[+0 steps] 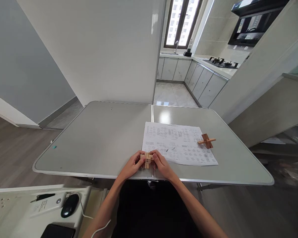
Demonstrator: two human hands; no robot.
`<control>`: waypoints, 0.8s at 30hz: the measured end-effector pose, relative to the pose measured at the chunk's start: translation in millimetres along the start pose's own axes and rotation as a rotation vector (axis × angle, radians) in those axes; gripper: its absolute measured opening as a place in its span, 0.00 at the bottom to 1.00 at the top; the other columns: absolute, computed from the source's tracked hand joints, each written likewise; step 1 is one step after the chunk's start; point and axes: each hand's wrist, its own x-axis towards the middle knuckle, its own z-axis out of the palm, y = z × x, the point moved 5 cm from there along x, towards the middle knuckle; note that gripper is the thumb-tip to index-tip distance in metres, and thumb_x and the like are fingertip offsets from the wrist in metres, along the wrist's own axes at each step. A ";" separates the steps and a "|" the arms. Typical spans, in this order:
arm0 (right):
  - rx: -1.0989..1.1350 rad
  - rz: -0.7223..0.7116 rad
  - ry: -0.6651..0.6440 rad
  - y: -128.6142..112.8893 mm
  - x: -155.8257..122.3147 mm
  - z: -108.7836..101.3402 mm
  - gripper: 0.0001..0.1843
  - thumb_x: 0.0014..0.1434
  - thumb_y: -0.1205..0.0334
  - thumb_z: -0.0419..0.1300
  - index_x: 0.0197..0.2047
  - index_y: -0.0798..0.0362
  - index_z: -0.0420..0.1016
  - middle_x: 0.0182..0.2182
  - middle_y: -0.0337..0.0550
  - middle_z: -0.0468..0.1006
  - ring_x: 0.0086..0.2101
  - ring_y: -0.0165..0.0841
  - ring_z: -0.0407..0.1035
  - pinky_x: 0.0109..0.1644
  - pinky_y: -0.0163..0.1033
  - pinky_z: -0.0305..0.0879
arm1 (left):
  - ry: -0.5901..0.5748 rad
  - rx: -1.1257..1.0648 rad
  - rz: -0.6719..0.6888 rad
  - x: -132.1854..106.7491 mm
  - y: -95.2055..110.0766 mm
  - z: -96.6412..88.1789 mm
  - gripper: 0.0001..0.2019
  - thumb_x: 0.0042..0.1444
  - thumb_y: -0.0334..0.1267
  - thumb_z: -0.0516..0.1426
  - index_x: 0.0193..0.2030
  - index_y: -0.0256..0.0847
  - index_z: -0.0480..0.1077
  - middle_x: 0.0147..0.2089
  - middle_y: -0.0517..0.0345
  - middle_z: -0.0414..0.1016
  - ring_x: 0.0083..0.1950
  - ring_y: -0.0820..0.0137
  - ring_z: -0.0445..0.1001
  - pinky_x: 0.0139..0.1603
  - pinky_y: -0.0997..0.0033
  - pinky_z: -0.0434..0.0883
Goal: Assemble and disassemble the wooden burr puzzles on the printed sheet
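Note:
Between my two hands, at the near edge of the table, is a small light wooden interlocking block puzzle point(147, 160) with a dark mark like a "2" on its front. My left hand point(132, 165) grips it from the left, thumb in front and fingers behind. From the right, my right hand point(162, 165) pinches its other side. A printed instruction sheet point(178, 145) with rows of small diagrams and two check marks lies just beyond and to the right. On the sheet's right edge rests a reddish-brown wooden cross-shaped puzzle piece point(207, 141) with a lighter stick through it.
The grey folding table point(109, 138) has a metal seam down its middle. At lower left, a white stand point(22, 198) bears a black mouse point(70, 205), a white box point(48, 205) and a dark device point(58, 231). A small teal bit point(55, 147) lies at the table's left.

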 end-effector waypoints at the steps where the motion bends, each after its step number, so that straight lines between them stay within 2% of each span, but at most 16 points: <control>1: 0.019 0.006 -0.003 0.1 0.2 0.1 0.23 0.73 0.36 0.48 0.46 0.48 0.67 0.24 0.32 0.64 0.24 0.31 0.59 0.30 0.38 0.60 | -0.003 0.003 0.008 -0.1 0.2 -0.2 0.21 0.68 0.59 0.53 0.51 0.41 0.68 0.34 0.62 0.67 0.36 0.69 0.65 0.40 0.70 0.65; 6: 0.166 0.051 0.008 2.8 0.3 3.1 0.26 0.66 0.31 0.55 0.44 0.47 0.66 0.26 0.31 0.62 0.22 0.29 0.56 0.26 0.36 0.60 | -0.036 0.027 0.029 -1.3 -1.3 0.3 0.21 0.68 0.57 0.54 0.52 0.41 0.69 0.34 0.61 0.69 0.35 0.68 0.67 0.40 0.69 0.66; 10: 0.266 0.091 0.084 7.7 -1.8 5.3 0.24 0.65 0.33 0.59 0.41 0.47 0.65 0.26 0.32 0.63 0.22 0.28 0.54 0.25 0.35 0.57 | -0.020 -0.009 0.031 -1.6 -3.6 0.0 0.20 0.68 0.57 0.56 0.51 0.41 0.69 0.33 0.62 0.68 0.33 0.69 0.66 0.38 0.69 0.65; 20: 0.359 0.177 0.184 9.1 -1.5 9.2 0.24 0.64 0.34 0.60 0.38 0.47 0.65 0.26 0.31 0.57 0.22 0.27 0.48 0.24 0.34 0.56 | 0.018 -0.071 0.023 1.5 -5.9 -0.3 0.22 0.67 0.58 0.56 0.52 0.40 0.69 0.33 0.62 0.69 0.32 0.70 0.66 0.38 0.69 0.65; 24: 0.361 0.201 0.195 6.4 -1.6 5.5 0.23 0.64 0.36 0.61 0.36 0.48 0.64 0.28 0.32 0.57 0.22 0.27 0.47 0.24 0.34 0.54 | 0.091 -0.124 0.005 2.6 -10.3 -5.7 0.23 0.66 0.60 0.56 0.50 0.40 0.68 0.33 0.62 0.67 0.31 0.71 0.64 0.37 0.70 0.65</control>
